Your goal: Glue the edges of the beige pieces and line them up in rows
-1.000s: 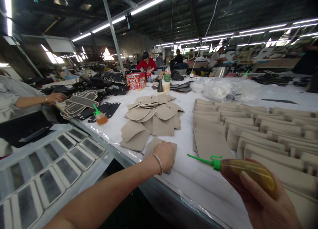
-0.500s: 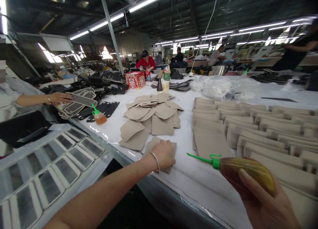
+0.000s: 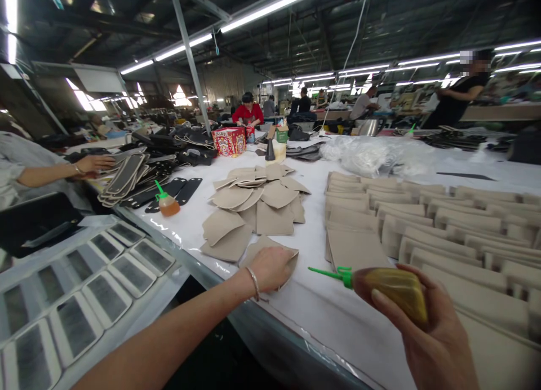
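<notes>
My right hand [image 3: 431,317] is wrapped around a squeeze bottle [image 3: 393,288] of amber liquid, held tilted over the table. Its thin green nozzle points left, towards my other hand. At the table's front edge, my left hand [image 3: 270,269] is closed on a beige leather-like piece [image 3: 260,246], with the fingertips partly hidden. The right edge of that piece looks slightly raised. Just beyond lies a loose pile of similar beige pieces [image 3: 274,218]. Folded beige pieces [image 3: 456,232] stand in overlapping rows to the right, behind and beside the bottle.
A second green-tipped bottle [image 3: 168,203] stands left of the pile, beside black straps [image 3: 186,191]. Dark framed panels [image 3: 107,294] cover a lower surface at left. A co-worker's hand [image 3: 95,164] is over trimmed strips. Plastic wrap [image 3: 367,153] and a red box [image 3: 229,142] sit farther back.
My right hand has moved left with the bottle, bringing the nozzle closer to my left hand. The beige piece's right edge has lifted. The co-worker's hand at left has drawn back from the strips.
</notes>
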`<state>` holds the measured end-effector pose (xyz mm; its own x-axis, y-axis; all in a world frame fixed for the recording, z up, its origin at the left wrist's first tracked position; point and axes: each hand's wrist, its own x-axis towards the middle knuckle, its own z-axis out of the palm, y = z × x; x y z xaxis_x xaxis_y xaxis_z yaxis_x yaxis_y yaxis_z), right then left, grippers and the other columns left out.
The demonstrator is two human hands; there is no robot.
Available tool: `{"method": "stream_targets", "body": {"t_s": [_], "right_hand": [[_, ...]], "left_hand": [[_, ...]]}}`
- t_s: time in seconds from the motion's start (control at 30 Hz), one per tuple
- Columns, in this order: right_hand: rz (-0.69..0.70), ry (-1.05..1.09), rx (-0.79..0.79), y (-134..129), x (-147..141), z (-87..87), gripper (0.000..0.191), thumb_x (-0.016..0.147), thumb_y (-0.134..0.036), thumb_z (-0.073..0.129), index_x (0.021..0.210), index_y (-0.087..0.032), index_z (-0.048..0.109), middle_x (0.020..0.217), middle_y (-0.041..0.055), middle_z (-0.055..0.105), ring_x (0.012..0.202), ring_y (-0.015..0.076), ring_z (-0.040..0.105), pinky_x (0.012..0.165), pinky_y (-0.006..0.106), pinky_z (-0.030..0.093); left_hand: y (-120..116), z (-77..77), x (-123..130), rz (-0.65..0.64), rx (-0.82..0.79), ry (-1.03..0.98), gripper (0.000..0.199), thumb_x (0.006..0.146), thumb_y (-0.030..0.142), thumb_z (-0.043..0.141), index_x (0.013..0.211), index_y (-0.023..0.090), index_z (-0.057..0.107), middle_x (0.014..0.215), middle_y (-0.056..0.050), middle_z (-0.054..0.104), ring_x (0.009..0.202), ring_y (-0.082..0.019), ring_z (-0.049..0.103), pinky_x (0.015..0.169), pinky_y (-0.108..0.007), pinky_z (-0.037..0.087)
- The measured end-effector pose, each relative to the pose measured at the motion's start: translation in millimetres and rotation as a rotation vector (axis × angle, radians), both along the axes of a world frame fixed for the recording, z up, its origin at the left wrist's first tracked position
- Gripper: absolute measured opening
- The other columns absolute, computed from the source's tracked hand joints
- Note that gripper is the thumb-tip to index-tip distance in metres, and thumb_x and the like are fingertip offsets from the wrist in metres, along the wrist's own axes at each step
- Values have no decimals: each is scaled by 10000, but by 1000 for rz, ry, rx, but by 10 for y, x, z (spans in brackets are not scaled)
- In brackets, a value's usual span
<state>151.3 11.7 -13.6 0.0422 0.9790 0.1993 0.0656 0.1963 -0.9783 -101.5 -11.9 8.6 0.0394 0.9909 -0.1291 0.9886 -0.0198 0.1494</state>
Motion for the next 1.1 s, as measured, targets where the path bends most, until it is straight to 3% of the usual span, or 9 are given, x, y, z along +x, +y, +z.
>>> {"method": "stream_targets", "body": {"t_s": [0.2, 0.53, 0.73, 0.93, 1.1], "right_hand": [[58, -323, 213, 120, -169, -68, 684, 669, -620, 789, 1221, -270, 585, 1126, 34, 618, 974, 286, 613, 928, 417, 469], [69, -486, 450, 268, -299, -138, 576, 792, -614, 717, 1228, -267, 570, 1130, 41, 599, 961, 263, 586, 878, 380, 475], [85, -494, 357, 308, -265, -220, 578, 766, -631, 717, 1212, -295, 568, 1108, 23, 608, 931, 264, 599, 821, 372, 487], [44, -464, 288, 341, -279, -194, 635, 725, -665, 729, 1212, -291, 567, 1102, 24, 596, 931, 269, 593, 836, 382, 486], [193, -412, 129, 273, -250, -139, 621, 720, -637, 751, 1192, -274, 575, 1026, 17, 633, 879, 251, 626, 747, 324, 514]], "left_hand": [[-65, -58, -90, -82, 28, -77, 578, 825, 139, 443, 1377, 260, 566, 1143, -87, 707, 1032, -268, 656, 885, -353, 503], [-36, -61, -124, -87, 24, -90, 546, 837, 180, 435, 1351, 282, 588, 1105, -70, 726, 990, -269, 674, 826, -349, 511], [-43, -74, -132, -98, 15, -103, 536, 848, 197, 424, 1351, 287, 587, 1087, -74, 719, 983, -276, 670, 804, -351, 509], [-55, -154, -161, -92, 45, -121, 535, 877, 206, 398, 1376, 305, 563, 1057, -74, 703, 951, -270, 669, 803, -355, 503], [-78, -213, -196, -108, 61, -167, 517, 920, 241, 361, 1400, 312, 536, 1020, -64, 679, 911, -262, 666, 806, -355, 496]]}}
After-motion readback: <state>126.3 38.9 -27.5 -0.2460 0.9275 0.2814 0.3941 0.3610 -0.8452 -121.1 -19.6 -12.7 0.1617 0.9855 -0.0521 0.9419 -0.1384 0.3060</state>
